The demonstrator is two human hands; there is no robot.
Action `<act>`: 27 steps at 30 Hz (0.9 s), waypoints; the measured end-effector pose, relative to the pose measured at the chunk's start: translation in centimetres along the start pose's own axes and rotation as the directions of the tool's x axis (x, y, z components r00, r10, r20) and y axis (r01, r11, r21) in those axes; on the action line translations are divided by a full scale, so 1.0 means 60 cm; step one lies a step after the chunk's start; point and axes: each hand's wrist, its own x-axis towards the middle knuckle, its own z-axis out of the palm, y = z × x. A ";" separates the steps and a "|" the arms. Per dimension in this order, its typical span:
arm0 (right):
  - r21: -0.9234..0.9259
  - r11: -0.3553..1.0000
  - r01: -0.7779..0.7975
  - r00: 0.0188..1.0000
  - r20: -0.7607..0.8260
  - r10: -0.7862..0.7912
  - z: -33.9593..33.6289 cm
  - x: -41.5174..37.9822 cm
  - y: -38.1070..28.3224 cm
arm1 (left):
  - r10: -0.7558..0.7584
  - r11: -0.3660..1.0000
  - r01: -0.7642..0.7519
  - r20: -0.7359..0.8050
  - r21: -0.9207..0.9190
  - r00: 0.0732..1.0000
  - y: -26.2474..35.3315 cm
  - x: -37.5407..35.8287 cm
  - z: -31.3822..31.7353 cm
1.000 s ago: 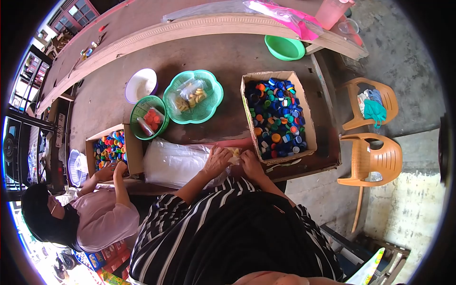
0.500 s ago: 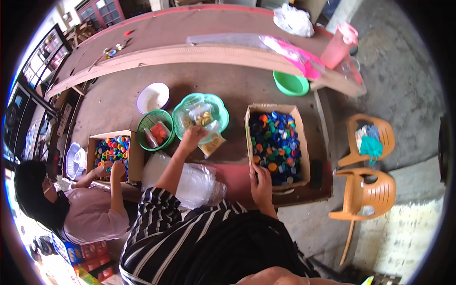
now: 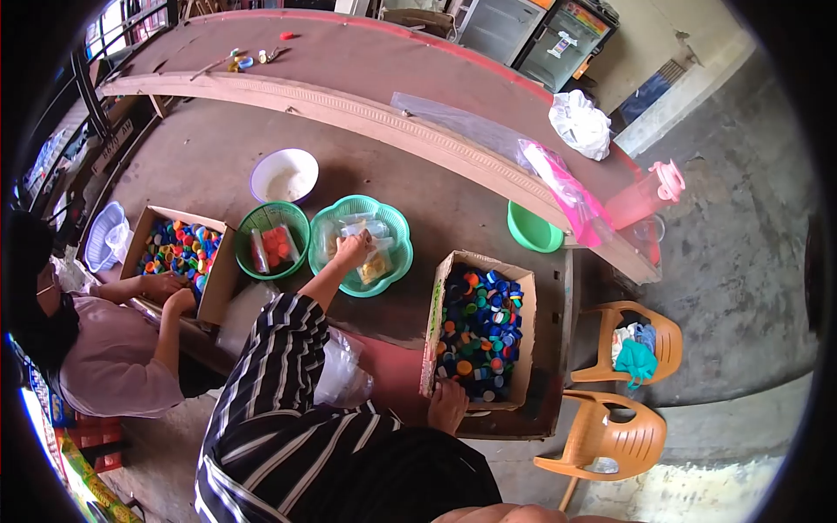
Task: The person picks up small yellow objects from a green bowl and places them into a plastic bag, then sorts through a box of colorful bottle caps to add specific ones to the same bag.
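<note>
My left hand (image 3: 351,250) is in the turquoise basin (image 3: 404,228), its fingers closed at the top of a clear plastic packet of yellow caps (image 3: 376,267). Other clear packets (image 3: 370,228) lie beneath and behind it. At the near left corner of an open cardboard box (image 3: 429,349), my right hand (image 3: 448,406) has its fingers bent over the rim. Many loose bottle caps (image 3: 481,322) fill that box, mostly blue, with orange, green and white ones. Part of the left fingertips is hidden among the packets.
A green basket (image 3: 277,213) with red-orange packets and a white bowl (image 3: 286,174) stand left of the basin. Further left, a co-worker's hands (image 3: 170,289) are at another cap box (image 3: 218,283). A raised plank (image 3: 453,139) crosses behind; orange chairs (image 3: 623,436) stand right.
My left hand has brought the packet of yellow caps from the basin's near edge to inside it. The right hand's fingers now bend over the box rim. The view has turned.
</note>
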 end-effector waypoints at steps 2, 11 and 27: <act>-0.009 1.000 -0.003 0.999 0.036 0.004 0.003 0.002 0.003 | -0.043 0.989 0.036 0.042 0.145 0.998 0.015 -0.001 -0.002; -0.018 1.000 0.023 0.999 0.028 -0.023 0.011 0.011 0.001 | 0.514 0.780 -0.465 -0.005 0.418 0.858 0.076 -0.066 -0.039; -0.068 0.994 0.083 0.996 -0.030 -0.085 0.011 0.009 0.005 | 0.539 0.840 -0.504 -0.207 0.201 0.816 0.129 -0.199 -0.113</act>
